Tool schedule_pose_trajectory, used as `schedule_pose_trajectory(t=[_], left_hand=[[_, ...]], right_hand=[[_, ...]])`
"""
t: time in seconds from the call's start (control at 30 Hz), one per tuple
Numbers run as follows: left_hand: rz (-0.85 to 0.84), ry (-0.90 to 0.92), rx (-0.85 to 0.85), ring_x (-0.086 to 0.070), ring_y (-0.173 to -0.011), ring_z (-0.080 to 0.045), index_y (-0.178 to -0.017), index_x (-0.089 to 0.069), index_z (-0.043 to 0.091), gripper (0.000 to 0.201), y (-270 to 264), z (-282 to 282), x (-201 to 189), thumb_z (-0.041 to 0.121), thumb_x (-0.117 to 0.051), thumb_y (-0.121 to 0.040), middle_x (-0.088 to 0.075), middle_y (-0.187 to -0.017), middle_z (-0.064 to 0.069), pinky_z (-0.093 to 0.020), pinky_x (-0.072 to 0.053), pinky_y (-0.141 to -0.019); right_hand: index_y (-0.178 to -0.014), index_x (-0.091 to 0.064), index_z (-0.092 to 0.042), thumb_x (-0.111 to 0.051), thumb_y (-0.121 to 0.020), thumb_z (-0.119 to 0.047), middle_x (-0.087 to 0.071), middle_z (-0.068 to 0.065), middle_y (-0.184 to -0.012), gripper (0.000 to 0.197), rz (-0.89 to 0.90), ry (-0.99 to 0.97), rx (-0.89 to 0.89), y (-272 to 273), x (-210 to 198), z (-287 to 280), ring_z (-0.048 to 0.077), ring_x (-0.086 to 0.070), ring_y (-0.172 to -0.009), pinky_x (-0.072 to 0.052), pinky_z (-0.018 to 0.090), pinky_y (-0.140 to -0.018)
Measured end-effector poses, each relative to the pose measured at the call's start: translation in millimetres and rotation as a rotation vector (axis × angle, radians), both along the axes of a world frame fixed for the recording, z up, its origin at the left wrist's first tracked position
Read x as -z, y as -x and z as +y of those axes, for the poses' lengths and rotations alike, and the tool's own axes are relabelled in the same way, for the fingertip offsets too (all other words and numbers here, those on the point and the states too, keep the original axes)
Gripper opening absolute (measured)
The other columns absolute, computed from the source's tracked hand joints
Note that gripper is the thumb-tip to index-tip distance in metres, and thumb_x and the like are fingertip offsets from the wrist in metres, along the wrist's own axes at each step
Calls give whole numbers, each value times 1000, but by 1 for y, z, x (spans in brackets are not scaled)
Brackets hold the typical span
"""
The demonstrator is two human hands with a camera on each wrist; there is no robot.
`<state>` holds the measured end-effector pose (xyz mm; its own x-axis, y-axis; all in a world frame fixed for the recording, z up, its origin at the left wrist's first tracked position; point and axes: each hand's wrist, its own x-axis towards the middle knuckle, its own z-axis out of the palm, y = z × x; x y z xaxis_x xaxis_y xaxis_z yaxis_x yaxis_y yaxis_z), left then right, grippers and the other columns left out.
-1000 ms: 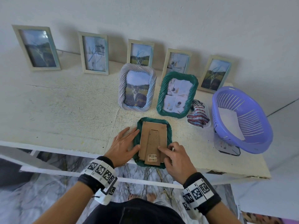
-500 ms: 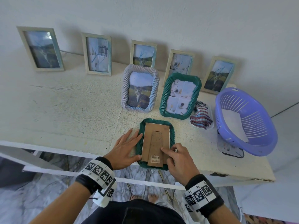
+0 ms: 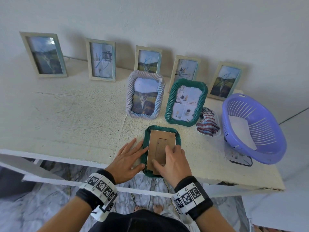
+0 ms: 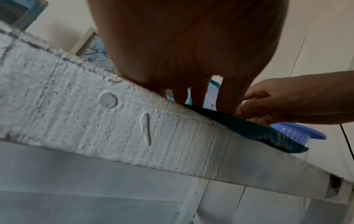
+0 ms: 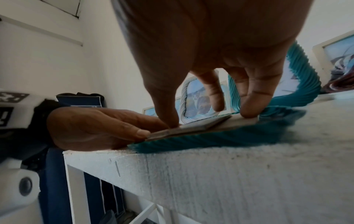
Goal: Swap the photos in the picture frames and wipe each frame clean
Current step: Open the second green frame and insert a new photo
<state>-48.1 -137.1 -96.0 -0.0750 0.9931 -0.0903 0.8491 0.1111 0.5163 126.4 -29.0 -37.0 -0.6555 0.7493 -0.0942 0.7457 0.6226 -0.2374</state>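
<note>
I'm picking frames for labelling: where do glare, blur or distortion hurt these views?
Head view: glare spot on the far-left frame, wide-angle bending at the edges. Left wrist view: the left hand is a dark, backlit blur. Right wrist view: the face-down green frame is smeared, soft-edged.

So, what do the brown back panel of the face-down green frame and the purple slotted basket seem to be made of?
Brown back panel: probably thin fibreboard or stiff cardboard, matte, with flat layered edges in the right wrist view. Face-down green frame: apparently moulded plastic or resin, with regular twisted ribs; I cannot be sure. Purple slotted basket: plastic, smooth and slightly glossy, with moulded slots.
</note>
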Motion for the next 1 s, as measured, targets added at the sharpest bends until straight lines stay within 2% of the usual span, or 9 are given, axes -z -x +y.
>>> schedule_pose_trajectory(t=[0.1, 0.3, 0.4, 0.47, 0.53, 0.63, 0.73, 0.83, 1.0], left_hand=[[15, -10, -6, 18, -147, -10, -151, -13, 37, 72, -1, 0, -1, 69, -21, -87, 4, -160, 11, -30, 10, -117], [32, -9, -12, 18, -147, -11, -152, -13, 35, 71, -1, 0, -1, 65, -20, -87, 6, -160, 10, -29, 11, -116], [31, -12, -15, 18, -147, -12, -151, -13, 35, 72, -2, 0, -1, 66, -19, -87, 6, -160, 10, -28, 12, -116], [28, -24, -19, 17, -147, -12, -151, -14, 34, 72, -2, -1, 0, 65, -20, -87, 5, -160, 10, -27, 13, -116], [32, -28, -20, 16, -147, -12, -152, -14, 34, 72, -2, -1, 1, 66, -20, -88, 4, -160, 10, -27, 13, -117], [36, -43, -19, 15, -147, -12, -152, -14, 35, 77, -1, -1, 4, 76, -13, -86, 2, -160, 10, -26, 12, -117], [48, -67, -29, 12, -147, -11, -152, -15, 36, 78, -3, -1, 7, 77, -7, -86, -2, -161, 9, -27, 11, -117], [71, -74, -36, 14, -147, -10, -152, -15, 36, 76, -4, -1, 8, 75, -7, -87, -1, -161, 8, -28, 10, -118], [76, -74, -40, 13, -148, -10, -152, -14, 37, 74, -4, -1, 8, 75, -7, -88, -1, -161, 9, -28, 10, -118]], right_hand=[[-121, -40, -15, -51, -84, -54, -47, 8, -103, 55, 23, -4, 33, 3, -4, -3, 25, -46, -93, -41, 30, -74], [-107, -42, -21, -54, -83, -40, -57, 1, -89, 33, 191, 172, 76, -2, -21, 6, 20, -55, -81, -46, 32, -69], [-107, -49, -21, -53, -88, -25, -63, -5, -92, 19, 385, 395, 184, -18, -30, 19, 11, -63, -77, -55, 25, -66], [-107, -54, -15, -48, -92, -9, -64, -3, -84, 17, 550, 588, 305, -32, -35, 28, 5, -60, -67, -46, 14, -53], [-103, -58, -13, -41, -93, 1, -66, 3, -74, 24, 736, 766, 416, -47, -40, 34, 13, -56, -60, -43, 20, -50], [-103, -61, -12, -35, -95, 4, -67, 4, -70, 31, 885, 848, 485, -68, -48, 44, 11, -58, -58, -43, 21, -48], [-102, -62, -17, -44, -92, 3, -70, 8, -84, 29, 767, 652, 439, -84, -53, 57, 12, -64, -68, -49, 23, -59], [-105, -61, -25, -57, -87, -12, -68, -2, -96, 22, 416, 341, 337, -93, -46, 63, 11, -64, -88, -52, 29, -80], [-126, -58, -19, -58, -87, -31, -63, 8, -109, 41, 54, 124, 240, -84, -20, 54, 26, -55, -102, -46, 32, -84]])
